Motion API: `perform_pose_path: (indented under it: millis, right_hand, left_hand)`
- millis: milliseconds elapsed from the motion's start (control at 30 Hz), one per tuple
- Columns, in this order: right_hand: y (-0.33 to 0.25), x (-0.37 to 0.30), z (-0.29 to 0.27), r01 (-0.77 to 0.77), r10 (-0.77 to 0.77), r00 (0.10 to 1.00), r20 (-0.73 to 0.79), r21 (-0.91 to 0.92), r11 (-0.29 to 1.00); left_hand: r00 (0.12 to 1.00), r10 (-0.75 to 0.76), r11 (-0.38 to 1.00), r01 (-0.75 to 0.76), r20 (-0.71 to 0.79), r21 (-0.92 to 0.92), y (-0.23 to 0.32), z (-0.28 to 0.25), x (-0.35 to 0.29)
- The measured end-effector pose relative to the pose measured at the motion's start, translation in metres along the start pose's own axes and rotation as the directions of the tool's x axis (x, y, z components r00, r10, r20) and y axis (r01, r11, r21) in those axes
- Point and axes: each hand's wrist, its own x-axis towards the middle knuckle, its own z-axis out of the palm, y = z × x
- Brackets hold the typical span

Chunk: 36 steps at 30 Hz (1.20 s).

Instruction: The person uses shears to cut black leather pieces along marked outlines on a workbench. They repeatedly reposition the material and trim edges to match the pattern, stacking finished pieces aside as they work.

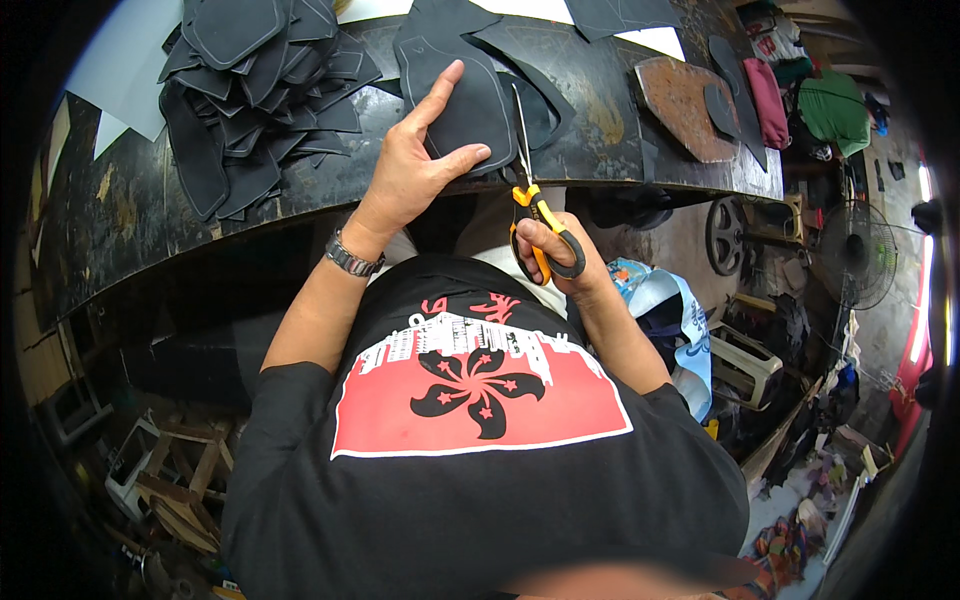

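The left hand (pixel 418 160) rests spread on a dark outlined sheet (pixel 481 108) atop the scuffed black table (pixel 600 120), a heap of dark pieces (pixel 255 85) to that hand's left; the right hand (pixel 562 252) grips yellow-and-black scissors (pixel 531 191) at the sheet's edge, with a brown board (pixel 680 105) and caged fan (pixel 855 250) farther right

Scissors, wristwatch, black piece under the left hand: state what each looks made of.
Scissors: bright, silvery blades, likely polished steel; yellow-and-black handles seem plastic, evenly coloured. Wristwatch: probably metal, from its glinting linked band. Black piece: matte, smooth sheet; leather or synthetic, cannot tell.
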Motion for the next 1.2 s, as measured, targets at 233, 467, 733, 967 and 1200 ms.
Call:
perform_pose_path:
  millis: [233, 467, 733, 967, 1200]
  right_hand:
    - [0.007, -0.005, 0.002, -0.017, 0.015, 0.998, -0.064, -0.041, 0.999]
    - [0.008, -0.005, 0.003, -0.06, 0.056, 0.996, -0.063, -0.06, 0.996]
    - [0.004, 0.002, 0.005, -0.015, 0.013, 0.997, -0.076, -0.024, 1.0]
    - [0.009, 0.002, 0.008, -0.012, 0.008, 0.996, -0.09, -0.046, 0.999]
    - [0.012, 0.0, 0.005, -0.02, 0.015, 0.997, -0.076, -0.063, 0.998]
  left_hand:
    - [0.999, 0.029, 0.999, -0.028, -0.028, 0.023, -0.006, 0.001, 0.002]
    - [0.988, -0.154, 0.984, 0.15, -0.025, -0.099, -0.009, -0.011, 0.01]
    - [0.997, -0.012, 0.998, 0.007, -0.077, -0.06, -0.01, -0.004, 0.007]
    - [0.996, 0.007, 1.0, -0.009, -0.087, -0.02, -0.009, -0.004, 0.005]
    - [0.998, 0.012, 1.0, -0.013, -0.065, -0.013, -0.006, -0.005, 0.003]
